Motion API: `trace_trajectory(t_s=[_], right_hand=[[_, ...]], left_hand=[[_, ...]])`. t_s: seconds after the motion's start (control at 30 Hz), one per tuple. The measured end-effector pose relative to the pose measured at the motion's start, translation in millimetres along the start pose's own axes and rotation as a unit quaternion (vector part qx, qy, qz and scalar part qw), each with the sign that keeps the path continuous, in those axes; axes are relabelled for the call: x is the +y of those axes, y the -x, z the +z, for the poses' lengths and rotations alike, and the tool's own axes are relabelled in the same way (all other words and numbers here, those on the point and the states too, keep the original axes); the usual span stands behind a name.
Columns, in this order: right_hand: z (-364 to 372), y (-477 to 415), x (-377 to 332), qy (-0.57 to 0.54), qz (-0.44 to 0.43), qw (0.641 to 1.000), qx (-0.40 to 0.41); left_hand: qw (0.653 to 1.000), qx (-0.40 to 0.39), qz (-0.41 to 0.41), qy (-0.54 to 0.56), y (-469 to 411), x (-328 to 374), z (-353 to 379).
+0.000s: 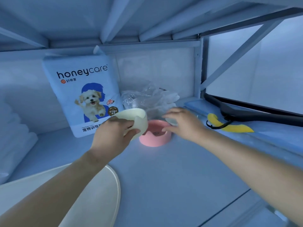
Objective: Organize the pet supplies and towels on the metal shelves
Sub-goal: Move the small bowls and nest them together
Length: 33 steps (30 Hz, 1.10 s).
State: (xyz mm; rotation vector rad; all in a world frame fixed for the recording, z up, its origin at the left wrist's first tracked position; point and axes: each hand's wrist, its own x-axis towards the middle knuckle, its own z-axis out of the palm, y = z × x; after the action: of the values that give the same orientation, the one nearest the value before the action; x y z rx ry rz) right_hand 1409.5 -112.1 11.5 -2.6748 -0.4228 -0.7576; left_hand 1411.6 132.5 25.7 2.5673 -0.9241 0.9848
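While left hand (113,133) grips cream bowl (136,117), right hand (182,122) spread above pink bowl (155,138), open shelf (164,171) nearer.

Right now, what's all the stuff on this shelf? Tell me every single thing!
shelf: 1, pale metal, under everything
pink bowl: 1, pink, on the shelf in the middle
cream bowl: 1, cream, held up just left of the pink bowl
pad pack: 1, white and blue with a puppy picture, standing at the back left
plastic bag: 1, clear, crumpled behind the pink bowl
towels: a stack, count unclear, white, far left
hanger: 1, black, far right
yellow thing: 1, yellow, right side by the hanger's hook; cannot tell what it is
oval tray: 1, cream, front left
left hand: 1, grips the cream bowl
right hand: 1, fingers spread over the pink bowl
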Motion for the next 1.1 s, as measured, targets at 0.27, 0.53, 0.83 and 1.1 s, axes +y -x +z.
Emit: trace_trajectory(t_s=[0.27, 0.53, 0.83, 1.1], right_hand=[[-61.7, -18.1, 28.3, -0.049, -0.078, 0.995, -0.043], [-79.7, -23.3, 71.6, 0.020, -0.148, 0.983, -0.104], [-92.9, -30.2, 108.1, -0.050, -0.131, 0.982, -0.127], [-84.3, -38.0, 151.3, -0.070, -0.088, 0.985, -0.130]], left_hand=[[1.000, 0.011, 0.011, 0.003, -44.5, 60.3, 19.9], [0.999, 0.034, -0.002, -0.003, -70.0, 104.8, 48.4], [0.999, -0.004, -0.034, 0.037, -95.5, 133.5, 77.5], [0.986, -0.072, -0.118, 0.092, -96.6, 108.7, 74.0]])
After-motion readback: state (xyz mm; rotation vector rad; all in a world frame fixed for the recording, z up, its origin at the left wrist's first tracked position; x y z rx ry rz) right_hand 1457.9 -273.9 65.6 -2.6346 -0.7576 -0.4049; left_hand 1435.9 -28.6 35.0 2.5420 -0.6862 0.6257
